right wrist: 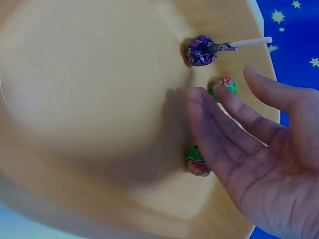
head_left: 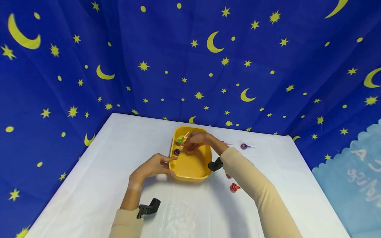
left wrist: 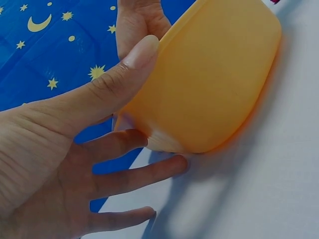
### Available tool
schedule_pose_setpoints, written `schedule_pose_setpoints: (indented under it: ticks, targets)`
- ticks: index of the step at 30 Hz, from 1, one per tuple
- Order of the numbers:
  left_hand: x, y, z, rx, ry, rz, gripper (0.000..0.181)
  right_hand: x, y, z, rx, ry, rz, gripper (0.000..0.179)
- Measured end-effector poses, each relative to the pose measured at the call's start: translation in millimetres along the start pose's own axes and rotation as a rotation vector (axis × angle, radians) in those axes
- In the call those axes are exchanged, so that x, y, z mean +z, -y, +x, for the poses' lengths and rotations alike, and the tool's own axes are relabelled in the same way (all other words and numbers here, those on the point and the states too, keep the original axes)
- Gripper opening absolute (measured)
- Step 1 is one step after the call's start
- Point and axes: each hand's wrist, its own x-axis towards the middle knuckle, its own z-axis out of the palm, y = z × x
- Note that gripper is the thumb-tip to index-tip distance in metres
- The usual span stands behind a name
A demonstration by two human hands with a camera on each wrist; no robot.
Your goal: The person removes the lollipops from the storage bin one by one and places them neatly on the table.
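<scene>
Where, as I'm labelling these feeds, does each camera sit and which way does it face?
Head: on the head, looking forward and down at the yellow tray; left hand, right hand and sleeves show.
Left wrist: on that wrist, looking at the tray's outer wall; left hand and part of the right show.
Right wrist: on that wrist, looking into the tray; right hand shows.
Shared: head and right wrist views show the purple lollipop in the tray.

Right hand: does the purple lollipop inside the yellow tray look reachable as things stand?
Likely yes: the right hand is inside the yellow tray, and nothing visible blocks the gap between its fingertips and the purple lollipop.
</scene>
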Motion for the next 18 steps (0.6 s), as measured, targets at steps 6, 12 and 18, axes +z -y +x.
schedule_pose_setpoints:
  ticks: [6,12,18]
  targets:
    - [-0.8,-0.9,2.2,0.022,0.006,-0.009,0.066,-5.6,8.1,0.6,0.037,0.037,-0.006,0.033]
    - [-3.5,-3.1,0.0,0.017,-0.012,0.005,0.067,-0.6,17.0,6.6,0.041,0.033,-0.054,0.032]
    - [-4.7,-7.7,-0.5,0.007,0.003,0.029,0.067,7.4,18.8,10.3,0.078,0.017,-0.049,0.030]
